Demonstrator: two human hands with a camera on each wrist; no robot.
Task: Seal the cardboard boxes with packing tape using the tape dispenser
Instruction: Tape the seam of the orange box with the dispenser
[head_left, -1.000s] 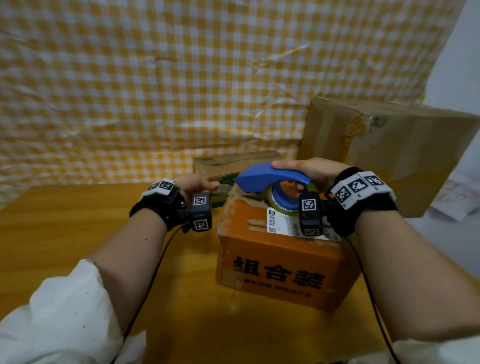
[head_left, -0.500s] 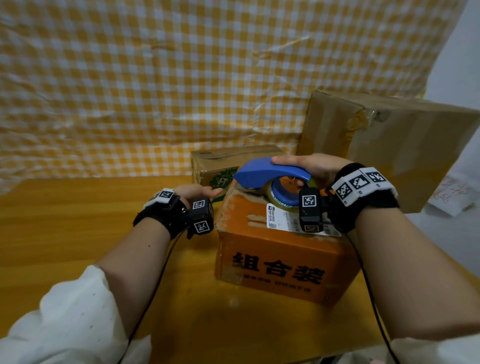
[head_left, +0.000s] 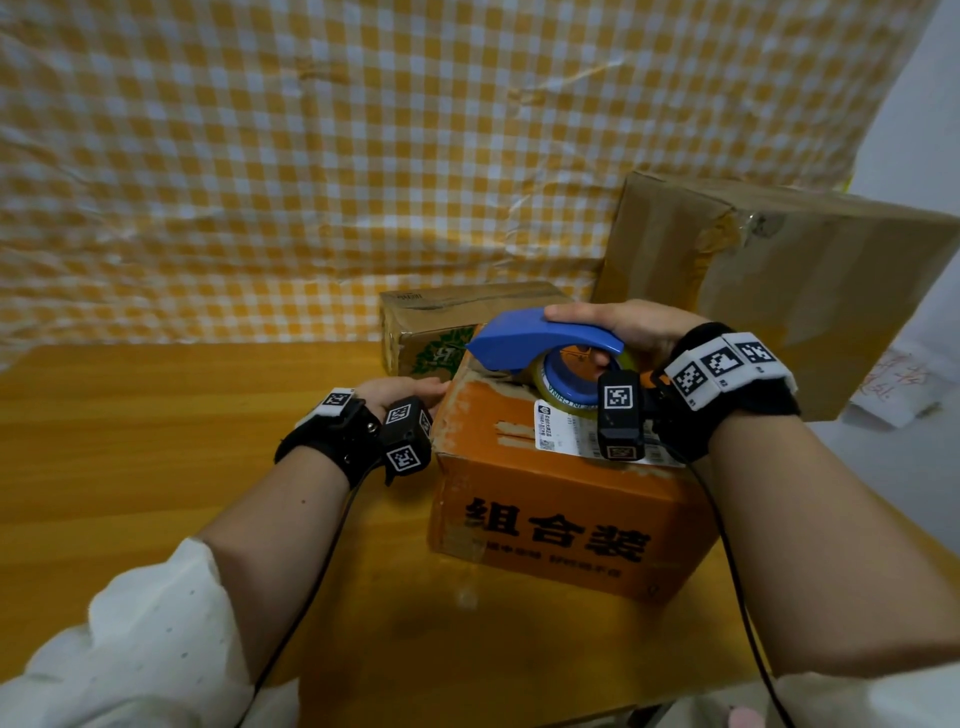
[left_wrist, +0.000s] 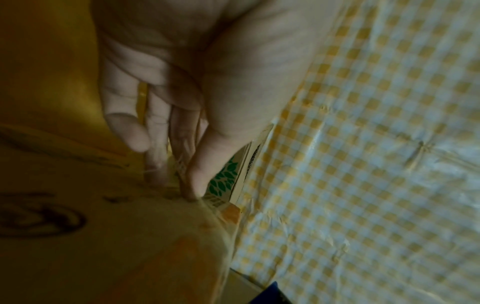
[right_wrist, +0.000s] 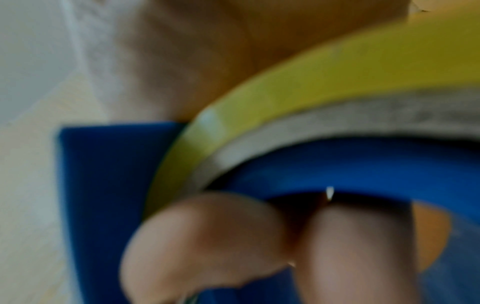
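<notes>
An orange cardboard box (head_left: 561, 519) with black characters stands on the wooden table (head_left: 130, 441). On its top far edge sits a blue tape dispenser (head_left: 540, 340) with a yellowish tape roll (right_wrist: 311, 72). My right hand (head_left: 623, 327) grips the dispenser from above. In the right wrist view its fingers (right_wrist: 207, 236) curl into the blue core (right_wrist: 103, 185). My left hand (head_left: 400, 392) is at the box's upper left side. Its fingers (left_wrist: 155, 160) are nearly straight, and their tips touch the box (left_wrist: 103, 246) at its edge.
A small brown box with a green leaf print (head_left: 447, 332) stands right behind the orange one. A large brown box (head_left: 779, 291) leans at the back right. A yellow checked cloth (head_left: 311, 156) hangs behind. Paper (head_left: 893, 384) lies beyond the table's right edge.
My left hand has sunk a little along the box's left side. The dispenser stays at the box's far top edge in my right hand.
</notes>
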